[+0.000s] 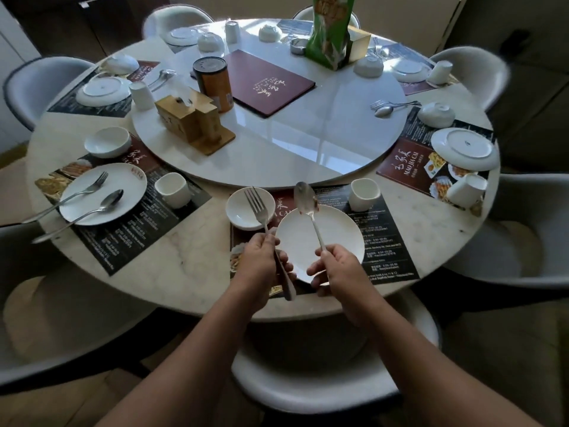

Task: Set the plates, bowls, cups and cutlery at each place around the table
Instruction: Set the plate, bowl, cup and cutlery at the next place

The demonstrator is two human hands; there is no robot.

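Note:
At the nearest place a white plate (331, 238) lies upright on a dark placemat (388, 241), with a small white bowl (243, 215) to its left and a white cup (364, 194) behind it. My left hand (261, 263) grips a fork (257, 206) by its handle, tines pointing away over the bowl. My right hand (337, 266) pinches the end of a spoon (304, 200), which is held up over the plate.
The place at the left has a plate (123, 188) with fork and spoon, a bowl (107, 142) and a cup (173, 189). Other places hold overturned plates, bowls and cups. On the turntable (292, 155) sit a menu (266, 81), can (212, 83), wooden holder (191, 121), fork and spoon (391, 106).

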